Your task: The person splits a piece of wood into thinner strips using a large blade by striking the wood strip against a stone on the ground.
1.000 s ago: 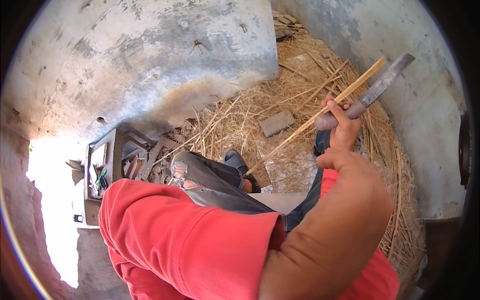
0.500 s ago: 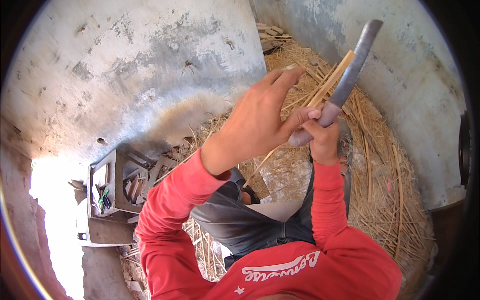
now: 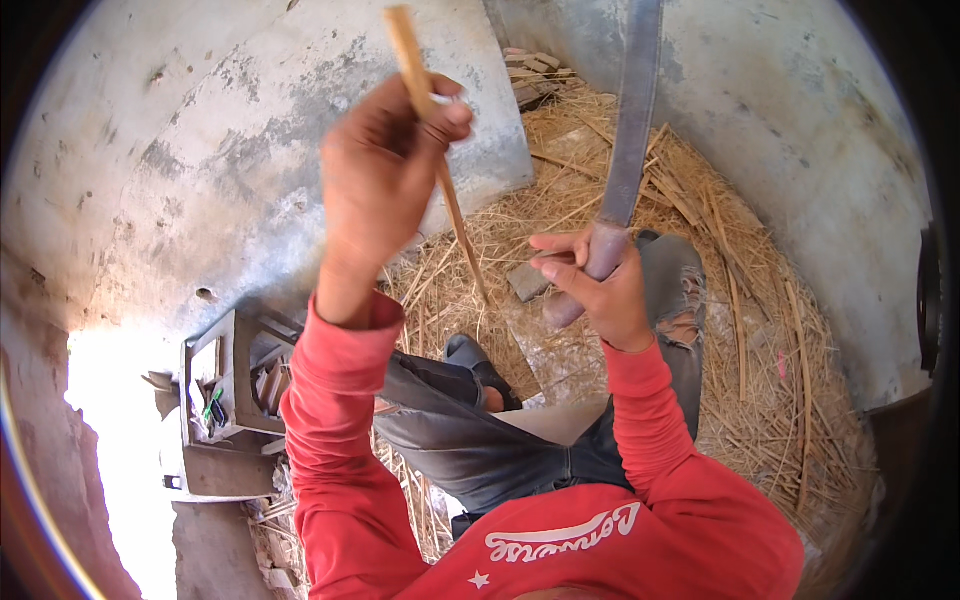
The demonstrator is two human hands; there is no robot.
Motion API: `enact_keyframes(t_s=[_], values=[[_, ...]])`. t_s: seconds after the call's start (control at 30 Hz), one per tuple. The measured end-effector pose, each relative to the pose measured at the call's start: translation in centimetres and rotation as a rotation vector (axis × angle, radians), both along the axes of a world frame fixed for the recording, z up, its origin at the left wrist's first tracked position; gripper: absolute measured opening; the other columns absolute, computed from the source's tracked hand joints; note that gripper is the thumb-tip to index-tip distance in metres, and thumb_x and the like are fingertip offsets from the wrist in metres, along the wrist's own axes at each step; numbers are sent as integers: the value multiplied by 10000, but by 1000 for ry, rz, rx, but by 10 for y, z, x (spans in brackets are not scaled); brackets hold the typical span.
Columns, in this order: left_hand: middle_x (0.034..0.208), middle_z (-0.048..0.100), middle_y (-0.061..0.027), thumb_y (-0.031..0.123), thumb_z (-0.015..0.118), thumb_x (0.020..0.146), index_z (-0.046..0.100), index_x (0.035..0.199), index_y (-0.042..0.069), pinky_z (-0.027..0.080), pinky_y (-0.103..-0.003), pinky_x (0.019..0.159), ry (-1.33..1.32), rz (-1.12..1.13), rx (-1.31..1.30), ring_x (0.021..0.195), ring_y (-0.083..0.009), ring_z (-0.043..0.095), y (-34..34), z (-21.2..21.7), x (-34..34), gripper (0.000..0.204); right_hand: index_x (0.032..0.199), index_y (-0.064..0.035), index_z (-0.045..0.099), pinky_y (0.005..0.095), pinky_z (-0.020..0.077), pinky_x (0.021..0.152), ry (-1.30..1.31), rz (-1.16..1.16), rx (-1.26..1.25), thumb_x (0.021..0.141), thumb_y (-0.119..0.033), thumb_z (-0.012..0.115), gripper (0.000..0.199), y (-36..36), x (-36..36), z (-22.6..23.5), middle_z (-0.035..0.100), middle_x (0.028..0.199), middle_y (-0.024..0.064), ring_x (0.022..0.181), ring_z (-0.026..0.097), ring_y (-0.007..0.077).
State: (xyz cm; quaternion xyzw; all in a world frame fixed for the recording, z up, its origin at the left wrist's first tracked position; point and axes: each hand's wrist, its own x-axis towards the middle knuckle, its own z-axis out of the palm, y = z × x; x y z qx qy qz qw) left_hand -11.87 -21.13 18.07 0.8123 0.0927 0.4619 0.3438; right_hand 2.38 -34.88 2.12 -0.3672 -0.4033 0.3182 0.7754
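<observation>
Raised at the upper left of centre, my left hand (image 3: pixel 385 165) pinches a pale split bamboo strip (image 3: pixel 455 205) between thumb and fingers. The strip slants from the top of the view down toward the straw, one end above the hand and the longer part below. My right hand (image 3: pixel 610 285) is closed around the rounded, purplish handle of a long machete (image 3: pixel 632 120). Its dark grey blade points up and away, past the top edge of the view. Some right fingers stick out loosely to the left of the handle. Strip and blade are apart.
Straw and loose strips (image 3: pixel 760 400) cover the floor around my legs. A small block (image 3: pixel 530 275) lies between my feet. At left stands a worn wooden box frame (image 3: pixel 225 400) holding scraps. Stained plaster walls (image 3: pixel 230 130) close in, with several bricks (image 3: pixel 535 65) in the far corner.
My left hand has moved left and away from the machete, now carrying the strip that lay alongside the blade. My right hand has shifted slightly left, and the blade points more upright.
</observation>
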Motion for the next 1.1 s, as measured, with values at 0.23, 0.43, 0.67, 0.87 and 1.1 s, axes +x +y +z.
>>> enact_keyframes(t_s=[0.23, 0.43, 0.67, 0.87, 1.1], values=[[832, 714, -77, 97, 668, 959, 656, 984, -38, 556, -270, 721, -189, 131, -113, 808, -146, 705, 58, -28, -6, 138, 835, -76, 475, 277, 549, 656, 1, -26, -158, 819, 41, 702, 257, -7, 17, -7, 709, 1042, 214, 805, 720, 196], [897, 721, -143, 179, 633, 992, 615, 1063, -34, 588, -339, 777, -222, 212, -220, 911, -241, 727, 95, -89, -5, 226, 860, -52, 526, 272, 546, 642, -27, 3, -214, 827, 20, 709, 200, -10, 23, -15, 709, 1012, 190, 786, 718, 185], [780, 655, -80, 299, 531, 1046, 560, 933, 27, 568, -321, 716, -353, 152, -278, 717, -171, 655, 117, -108, -1, 296, 795, -40, 517, 231, 474, 499, -101, -105, -367, 899, -94, 705, 221, -6, 16, -3, 635, 761, 84, 588, 595, 94], [679, 480, 27, 348, 503, 1058, 500, 838, 96, 343, -242, 504, -632, 123, -417, 552, -52, 399, 142, -114, 38, 334, 801, -48, 523, 220, 307, 403, 26, -64, -176, 1024, -447, 506, 457, -3, -10, 35, 493, 568, -4, 432, 425, 59], [622, 447, 51, 352, 546, 1040, 532, 767, 93, 279, -226, 495, -649, 388, -278, 546, -37, 361, 127, -110, 71, 377, 731, -80, 458, 252, 313, 385, 25, 118, -576, 1011, -598, 419, 590, 2, -66, -116, 416, 529, -18, 418, 411, 80]])
